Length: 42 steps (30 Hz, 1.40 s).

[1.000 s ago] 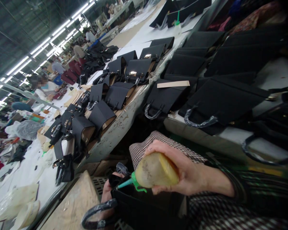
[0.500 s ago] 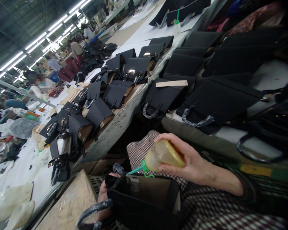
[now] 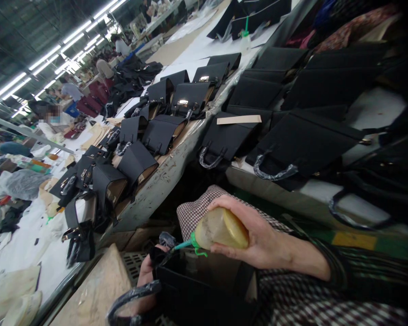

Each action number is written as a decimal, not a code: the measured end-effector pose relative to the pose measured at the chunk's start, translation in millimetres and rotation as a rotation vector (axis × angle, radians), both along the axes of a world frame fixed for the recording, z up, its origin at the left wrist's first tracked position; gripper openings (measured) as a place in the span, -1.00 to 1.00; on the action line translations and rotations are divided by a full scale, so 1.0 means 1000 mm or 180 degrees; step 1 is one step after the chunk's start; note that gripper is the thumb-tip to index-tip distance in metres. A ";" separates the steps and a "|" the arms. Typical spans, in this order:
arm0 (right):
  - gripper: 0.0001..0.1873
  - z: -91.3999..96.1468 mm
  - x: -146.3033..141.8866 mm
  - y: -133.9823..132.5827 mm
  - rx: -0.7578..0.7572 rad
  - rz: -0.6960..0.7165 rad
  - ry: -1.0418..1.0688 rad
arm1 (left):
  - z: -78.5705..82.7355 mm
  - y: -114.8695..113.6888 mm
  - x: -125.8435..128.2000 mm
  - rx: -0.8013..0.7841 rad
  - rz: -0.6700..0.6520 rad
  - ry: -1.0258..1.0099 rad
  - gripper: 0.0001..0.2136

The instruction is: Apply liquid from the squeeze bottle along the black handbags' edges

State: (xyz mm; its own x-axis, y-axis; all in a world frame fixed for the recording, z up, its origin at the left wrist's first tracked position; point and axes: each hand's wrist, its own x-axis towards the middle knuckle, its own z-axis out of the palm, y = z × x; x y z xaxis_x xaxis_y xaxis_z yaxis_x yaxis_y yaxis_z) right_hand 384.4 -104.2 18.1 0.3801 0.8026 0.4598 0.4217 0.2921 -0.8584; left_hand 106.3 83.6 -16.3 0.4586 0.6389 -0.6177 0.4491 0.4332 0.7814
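Translucent plastic, yellowish toward its base, the stained squeeze bottle (image 3: 221,230) lies tilted over the open mouth of a black boxy handbag (image 3: 197,290) near the middle of the scene. My right hand (image 3: 261,237) has its fingers clamped around the bottle, and the slim teal nozzle (image 3: 182,245) under its green collar points left and down at the bag's far left rim; whether the tip touches I cannot tell. My left hand (image 3: 144,276) is at that left end, partly hidden behind the plastic-wrapped black handle (image 3: 132,294), so I cannot tell how tightly its fingers close.

To do this well, I judge, I should keep the rim steady with the left, hold the tip low to the edge, and squeeze lightly and evenly, so nothing runs onto the outer face or the handle.

Just beyond the bag lies brown-and-white checked cloth (image 3: 204,203). To the near left is a pale wooden board (image 3: 95,285). Farther off, black handbags (image 3: 138,160) line the left bench, and a beige strip (image 3: 238,120) rests on a black bag to the right.
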 end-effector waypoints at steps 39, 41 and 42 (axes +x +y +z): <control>-0.34 -0.058 0.055 0.021 -0.0672 0.0437 -0.0483 | -0.031 0.040 0.071 -0.0015 -0.1794 0.0141 -0.68; -0.35 -0.055 0.056 0.018 -0.0780 0.0445 -0.0500 | -0.028 0.038 0.073 -0.0010 -0.1842 0.0152 -0.70; -0.36 -0.053 0.057 0.016 -0.0847 0.0460 -0.0495 | -0.026 0.037 0.074 0.0019 -0.1847 0.0177 -0.71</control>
